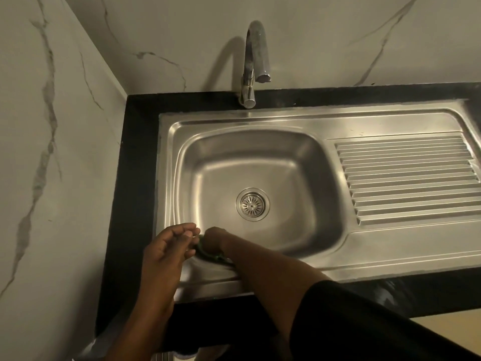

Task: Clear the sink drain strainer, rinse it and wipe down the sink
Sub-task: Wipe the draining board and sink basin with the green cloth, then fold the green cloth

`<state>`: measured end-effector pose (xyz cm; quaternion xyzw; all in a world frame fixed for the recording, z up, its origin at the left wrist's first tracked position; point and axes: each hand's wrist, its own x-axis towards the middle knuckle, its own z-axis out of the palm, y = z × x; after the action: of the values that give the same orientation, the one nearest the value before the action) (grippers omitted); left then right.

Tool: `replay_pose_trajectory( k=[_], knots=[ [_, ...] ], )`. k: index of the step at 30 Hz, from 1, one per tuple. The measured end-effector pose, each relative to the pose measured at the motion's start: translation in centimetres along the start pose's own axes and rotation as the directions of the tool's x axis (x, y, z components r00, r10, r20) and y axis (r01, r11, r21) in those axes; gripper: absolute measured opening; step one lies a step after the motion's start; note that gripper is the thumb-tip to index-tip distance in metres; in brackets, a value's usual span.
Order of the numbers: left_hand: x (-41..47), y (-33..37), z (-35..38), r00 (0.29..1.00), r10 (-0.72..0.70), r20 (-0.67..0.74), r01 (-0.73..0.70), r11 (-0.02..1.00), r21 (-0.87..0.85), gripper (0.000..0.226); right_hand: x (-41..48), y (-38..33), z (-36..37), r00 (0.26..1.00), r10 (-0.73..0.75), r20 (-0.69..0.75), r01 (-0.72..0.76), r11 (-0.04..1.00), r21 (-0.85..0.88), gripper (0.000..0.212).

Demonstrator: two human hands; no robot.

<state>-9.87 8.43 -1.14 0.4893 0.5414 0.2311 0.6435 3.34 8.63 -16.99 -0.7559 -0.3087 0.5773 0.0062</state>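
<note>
**Both hands meeting at the seven o'clock corner of the basin**

From my remote seat I am seeing the left fingers [182,230] hanging loosely curled and a little apart, pinching nothing. Their tips are lying just beside the right hand [215,239]. The left hand [166,246] is hovering over the sink's [260,118] rim at about seven o'clock of the basin.

The right hand's knuckles are humping up, and its fingers are curling down onto a green scrub pad [208,254]. The fingertips themselves are tucked out of my sight. The pad is showing as a dark green edge under the hand and wrist, lying against the basin wall at that same seven o'clock corner. The right forearm is crossing the front rim from five o'clock, with a black sleeve [364,313] covering it further back.

The drain strainer [252,203] is sitting in its drain at the middle of the basin floor. It is well apart from both hands, toward their one o'clock.

The faucet [253,58] is standing at twelve o'clock, with its spout arching over the back rim. The ribbed drainboard [408,178] is stretching away at three o'clock. A black countertop [135,165] is framing the steel, and a veined marble wall [65,126] is rising at nine and twelve o'clock.
</note>
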Motion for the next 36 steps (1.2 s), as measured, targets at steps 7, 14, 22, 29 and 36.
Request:
replay_pose_trajectory(
  k=[7,14,22,29,36],
  knots=[
    [-1.1,-0.8,1.1,1.000,-0.017,-0.006,0.017,1.000,0.014,0.020,-5.0,2.2,-3.1,0.966,-0.145,0.215,-0.012,0.803,0.595,0.029],
    [-2.1,-0.1,3.8,1.000,0.030,0.000,-0.030,0.999,0.045,0.021,-11.7,7.0,-7.9,0.946,-0.311,0.086,-0.023,0.202,0.979,0.033],
    [-5.8,0.0,10.4,0.995,0.066,0.077,-0.070,0.996,0.046,0.020,-21.6,14.6,-11.4,0.898,-0.434,-0.080,0.058,-0.063,0.996,0.067],
    [-10.8,-1.4,17.8,0.967,0.003,0.256,-0.028,0.995,0.091,0.032,-28.1,21.7,-11.1,0.890,-0.363,-0.275,0.323,0.077,0.943,0.035],
    [-16.7,-2.4,24.8,0.946,0.053,0.320,-0.089,0.991,0.097,0.016,-34.1,30.9,-10.9,0.868,-0.313,-0.386,0.438,0.113,0.892,0.039]
  ],
)
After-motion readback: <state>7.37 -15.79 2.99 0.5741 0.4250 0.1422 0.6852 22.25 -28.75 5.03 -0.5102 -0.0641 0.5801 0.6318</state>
